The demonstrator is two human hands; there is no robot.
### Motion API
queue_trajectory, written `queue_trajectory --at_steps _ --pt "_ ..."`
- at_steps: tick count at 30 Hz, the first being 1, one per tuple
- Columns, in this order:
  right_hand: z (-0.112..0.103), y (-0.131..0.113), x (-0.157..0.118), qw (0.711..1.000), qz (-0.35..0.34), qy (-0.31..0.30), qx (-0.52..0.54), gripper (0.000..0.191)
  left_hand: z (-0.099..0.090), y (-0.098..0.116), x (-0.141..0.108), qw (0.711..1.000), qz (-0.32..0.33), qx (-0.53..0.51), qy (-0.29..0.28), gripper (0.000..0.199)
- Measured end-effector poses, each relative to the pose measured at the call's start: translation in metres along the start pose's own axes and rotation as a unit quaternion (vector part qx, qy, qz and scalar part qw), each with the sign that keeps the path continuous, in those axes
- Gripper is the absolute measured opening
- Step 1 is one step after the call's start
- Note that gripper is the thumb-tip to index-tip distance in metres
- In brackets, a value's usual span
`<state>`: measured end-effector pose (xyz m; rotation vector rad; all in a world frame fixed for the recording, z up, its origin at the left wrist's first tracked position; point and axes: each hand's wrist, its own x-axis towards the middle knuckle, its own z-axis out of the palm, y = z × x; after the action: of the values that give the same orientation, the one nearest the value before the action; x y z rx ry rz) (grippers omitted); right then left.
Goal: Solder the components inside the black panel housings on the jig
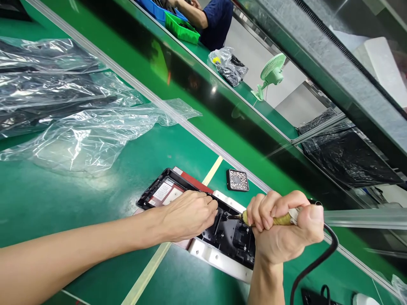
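Observation:
My right hand [282, 231] is wrapped around a corded electric screwdriver [245, 217] with a yellowish handle. Its thin bit points left, down into a black plastic housing [225, 237], and a thick black cord hangs from the rear end. Over the middle of that housing lies my left hand [187, 214], its fingers curled down at the inside; whatever they pinch is hidden. The housing rests in a white holder [219, 259] with a red board [195, 181] beneath. Labels show at its far-left end. Just beyond it sits a small square tray of screws [238, 180].
Clear plastic bags [85, 135] with dark contents spread over the left of the green table [140, 178]. A metal rail [219, 148] runs diagonally behind the work. Across it are a green fan [271, 72], a green bin [181, 29] and a co-worker's arm [193, 15].

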<state>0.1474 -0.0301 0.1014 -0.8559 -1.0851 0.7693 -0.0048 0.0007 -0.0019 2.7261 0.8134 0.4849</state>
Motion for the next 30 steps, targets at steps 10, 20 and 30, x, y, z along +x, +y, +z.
queue_trajectory --at_steps 10,20,30 --pt "-0.0036 0.0009 0.0031 1.000 0.011 0.011 -0.005 0.042 0.0055 -0.0016 -0.0004 1.000 0.018 0.001 0.024 0.023" --pt "-0.0051 0.0030 0.0027 1.000 0.010 -0.007 -0.010 0.047 0.0016 -0.0002 0.0011 1.000 0.009 0.000 0.007 0.023" --pt "-0.0064 0.0045 0.0029 1.000 0.007 -0.016 -0.005 0.048 0.0029 0.0006 0.0005 1.000 0.010 0.002 0.020 0.022"
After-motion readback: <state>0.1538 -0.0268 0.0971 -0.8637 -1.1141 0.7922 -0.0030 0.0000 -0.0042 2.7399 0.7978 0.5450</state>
